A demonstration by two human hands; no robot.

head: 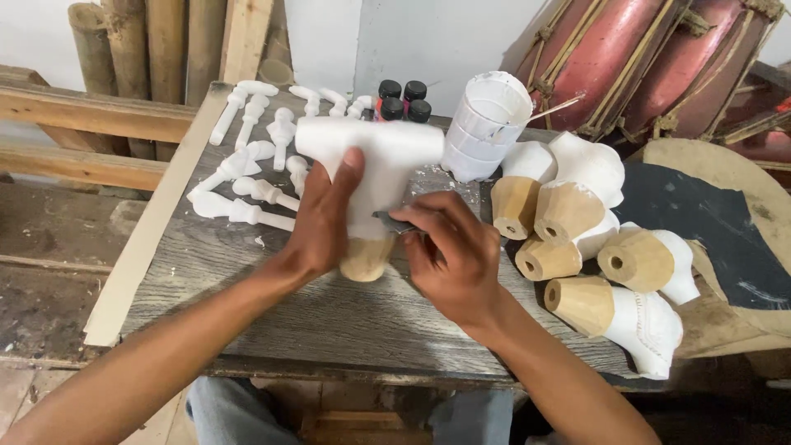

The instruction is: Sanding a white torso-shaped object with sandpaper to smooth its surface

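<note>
— Grey weathered planks make up the worktop [272, 305], with bamboo poles [132, 49] and red drums [651, 58] behind it. What do the hands hold?

— Her or his left hand [321, 222] is closed around a white-painted wooden torso [375, 165], thumb pressed on its front, near the middle of the worktop. The bare wood base of the piece points toward the near edge.

— And the other?

— The right hand [449, 255] pinches a small dark blade [391, 221], its tip touching the torso's waist just where white meets bare wood.

— What lies around them?

— Toward the far left corner, white turned limb pieces [247, 165] lie scattered. At the far edge stand black-capped paint bottles [404, 99], and just beside them a white-smeared plastic cup [486, 124] with a stick in it. Along the right edge, more half-painted torsos [593, 247] are heaped, touching one another, their unpainted bases facing the person.
</note>
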